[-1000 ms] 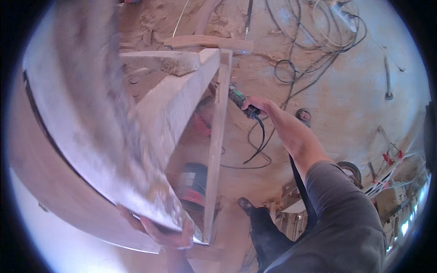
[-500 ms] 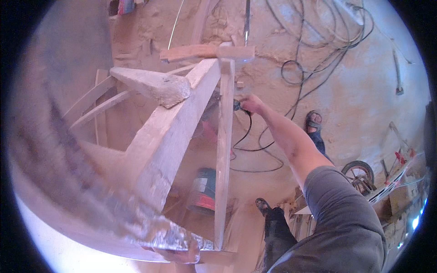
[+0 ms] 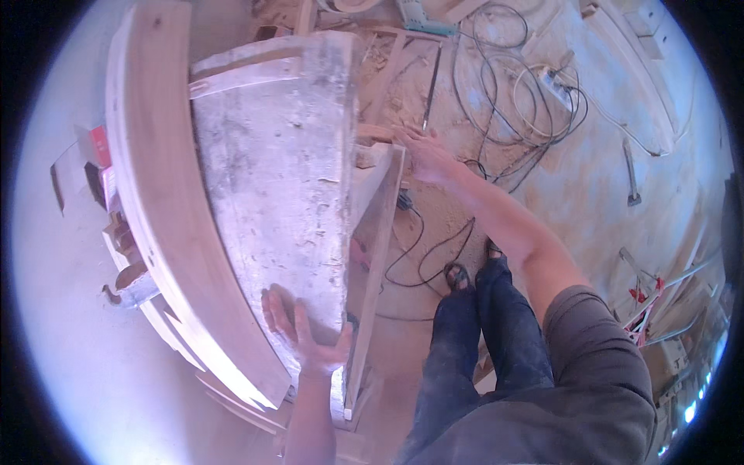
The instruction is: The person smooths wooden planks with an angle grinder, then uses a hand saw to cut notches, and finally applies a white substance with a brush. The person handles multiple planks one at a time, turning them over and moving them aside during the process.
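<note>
A worn whitish board [image 3: 279,178] lies over a wooden stand, most of which it hides. My left hand [image 3: 306,333] rests on the board's near part, fingers spread and palm close to its right edge. At the far end, my right hand [image 3: 425,153] is open, its fingers stretched beside the wooden block [image 3: 375,133] on top of the stand; I cannot tell whether they touch it. Below that hand, a dark corded tool [image 3: 404,200] shows partly beside the stand's slanting leg [image 3: 378,271]. A long curved plank [image 3: 167,178] runs along the board's left side.
Black cables [image 3: 496,93] coil over the dusty floor at the far right, near a white power strip [image 3: 556,87]. A green power tool [image 3: 422,19] lies at the far edge. A hand plane-like wooden tool [image 3: 133,279] sits at left. Metal frames stand at lower right.
The board, tilted and blurred at left before, now lies over the stand. My left hand has moved from its near edge onto its face. My right hand has left the dark corded tool.
</note>
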The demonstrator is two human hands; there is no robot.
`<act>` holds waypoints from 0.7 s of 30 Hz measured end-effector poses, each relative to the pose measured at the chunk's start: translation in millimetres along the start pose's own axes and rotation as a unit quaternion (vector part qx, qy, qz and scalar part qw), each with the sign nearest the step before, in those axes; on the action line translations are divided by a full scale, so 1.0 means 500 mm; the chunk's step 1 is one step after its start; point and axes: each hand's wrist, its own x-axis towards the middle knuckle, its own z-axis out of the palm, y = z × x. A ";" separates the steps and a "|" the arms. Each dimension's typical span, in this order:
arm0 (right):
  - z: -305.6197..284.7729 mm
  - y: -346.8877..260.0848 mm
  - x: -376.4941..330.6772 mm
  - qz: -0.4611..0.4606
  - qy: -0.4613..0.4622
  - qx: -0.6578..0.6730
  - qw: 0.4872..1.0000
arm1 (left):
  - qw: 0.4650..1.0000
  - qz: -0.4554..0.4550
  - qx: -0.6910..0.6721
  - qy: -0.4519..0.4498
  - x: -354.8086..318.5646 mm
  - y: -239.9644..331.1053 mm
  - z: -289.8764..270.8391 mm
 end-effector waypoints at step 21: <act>-0.622 0.066 -0.301 0.327 -0.099 0.061 0.938 | 0.988 -0.080 -0.127 0.043 0.024 0.017 -0.040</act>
